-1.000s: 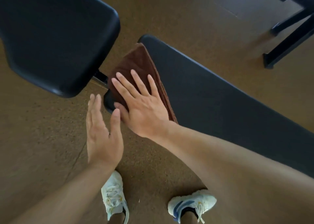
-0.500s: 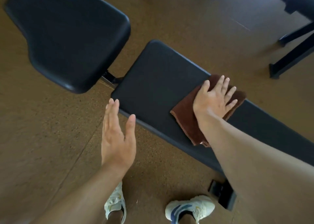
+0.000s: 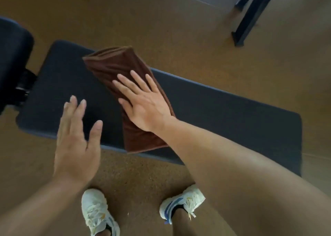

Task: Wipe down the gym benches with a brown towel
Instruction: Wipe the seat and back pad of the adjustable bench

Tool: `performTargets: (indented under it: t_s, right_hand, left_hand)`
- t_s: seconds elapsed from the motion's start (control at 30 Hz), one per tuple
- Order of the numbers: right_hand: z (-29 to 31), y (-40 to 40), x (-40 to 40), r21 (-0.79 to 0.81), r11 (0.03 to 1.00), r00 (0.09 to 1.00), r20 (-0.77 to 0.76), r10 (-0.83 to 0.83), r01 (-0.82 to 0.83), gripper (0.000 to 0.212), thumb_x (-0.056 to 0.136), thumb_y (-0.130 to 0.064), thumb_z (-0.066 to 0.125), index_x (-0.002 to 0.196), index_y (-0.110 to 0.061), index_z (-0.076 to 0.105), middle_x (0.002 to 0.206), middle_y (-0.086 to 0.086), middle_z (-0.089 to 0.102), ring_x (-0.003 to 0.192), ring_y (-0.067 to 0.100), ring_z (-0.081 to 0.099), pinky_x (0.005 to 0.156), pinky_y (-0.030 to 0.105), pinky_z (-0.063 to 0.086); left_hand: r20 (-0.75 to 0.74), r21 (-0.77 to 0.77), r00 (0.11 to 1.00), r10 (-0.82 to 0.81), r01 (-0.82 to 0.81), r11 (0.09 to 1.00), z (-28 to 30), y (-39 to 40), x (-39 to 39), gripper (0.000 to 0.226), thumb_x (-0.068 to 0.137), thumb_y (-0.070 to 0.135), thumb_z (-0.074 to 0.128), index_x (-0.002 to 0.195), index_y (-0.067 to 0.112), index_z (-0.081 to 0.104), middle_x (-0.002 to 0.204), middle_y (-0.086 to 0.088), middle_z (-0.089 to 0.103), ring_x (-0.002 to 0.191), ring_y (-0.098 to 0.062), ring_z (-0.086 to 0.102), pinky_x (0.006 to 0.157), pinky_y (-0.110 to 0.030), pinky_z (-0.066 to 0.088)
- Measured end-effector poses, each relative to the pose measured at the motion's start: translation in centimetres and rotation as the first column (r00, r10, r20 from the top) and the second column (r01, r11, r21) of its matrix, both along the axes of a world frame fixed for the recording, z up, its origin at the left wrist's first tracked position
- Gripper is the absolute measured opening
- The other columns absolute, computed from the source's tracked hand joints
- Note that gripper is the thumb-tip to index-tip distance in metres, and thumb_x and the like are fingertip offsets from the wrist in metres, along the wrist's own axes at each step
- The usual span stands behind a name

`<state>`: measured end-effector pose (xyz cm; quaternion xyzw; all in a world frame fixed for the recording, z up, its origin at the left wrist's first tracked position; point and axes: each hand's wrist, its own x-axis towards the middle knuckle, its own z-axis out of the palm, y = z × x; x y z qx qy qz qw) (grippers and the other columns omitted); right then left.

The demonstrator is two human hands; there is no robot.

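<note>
A long black bench pad [image 3: 223, 107] runs across the middle of the head view. A folded brown towel [image 3: 114, 65] lies crosswise on it, reaching from the far edge to the near edge. My right hand [image 3: 143, 99] presses flat on the towel's middle, palm down and fingers spread. My left hand [image 3: 75, 142] hovers flat above the pad's near left edge; it holds nothing and is apart from the towel.
A second black pad [image 3: 12, 56] sits at the far left, joined by a metal bracket [image 3: 23, 87]. Black frame legs [image 3: 250, 12] stand on the brown floor at the top right. My white shoes [image 3: 96, 212] are just in front of the bench.
My right hand slid the towel right along the pad from its left end, then back left to the middle. The view shifted right. My left hand stayed hovering and empty.
</note>
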<state>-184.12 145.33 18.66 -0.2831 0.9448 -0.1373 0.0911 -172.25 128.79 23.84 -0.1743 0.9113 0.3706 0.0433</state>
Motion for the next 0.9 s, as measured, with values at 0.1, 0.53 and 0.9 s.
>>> performTargets:
  t_s: [0.1, 0.53, 0.9]
  right_hand:
    - [-0.2, 9.8, -0.9, 0.095, 0.956, 0.96, 0.018, -0.279, 0.277, 0.055, 0.111, -0.047, 0.024, 0.164, -0.035, 0.024, 0.173, -0.012, 0.02, 0.162, 0.019, 0.005, 0.131, 0.048, 0.003]
    - [0.6, 24.0, 11.7, 0.188, 0.955, 0.96, 0.116, -0.255, 0.231, 0.05, 0.109, -0.054, 0.031, 0.157, -0.04, 0.039, 0.162, -0.003, 0.044, 0.159, 0.024, 0.023, 0.131, 0.048, 0.001]
    - [-0.7, 37.7, 5.9, 0.208, 0.559, 0.565, 0.035, -0.824, 0.802, 0.059, 0.109, -0.053, 0.021, 0.166, -0.037, 0.016, 0.175, -0.012, 0.008, 0.161, 0.013, -0.006, 0.13, 0.043, -0.008]
  left_hand:
    - [0.025, 0.023, 0.992, -0.126, 0.126, 0.992, 0.8, 5.5, -2.6, 0.066, 0.101, 0.05, 0.034, 0.16, 0.024, 0.02, 0.169, 0.014, 0.006, 0.153, 0.002, -0.003, 0.127, -0.036, 0.007]
    - [0.025, 0.054, 0.836, -0.548, 0.546, 0.836, -0.1, 19.9, -2.7, 0.063, 0.103, 0.048, 0.034, 0.159, 0.024, 0.021, 0.169, 0.011, 0.008, 0.153, 0.004, -0.006, 0.126, -0.03, 0.002]
    - [0.14, 0.009, 0.758, -0.637, 0.642, 0.767, -0.9, 24.5, -3.9, 0.07, 0.1, 0.048, 0.041, 0.16, 0.024, 0.015, 0.17, 0.009, 0.001, 0.154, -0.003, -0.011, 0.127, -0.036, -0.002]
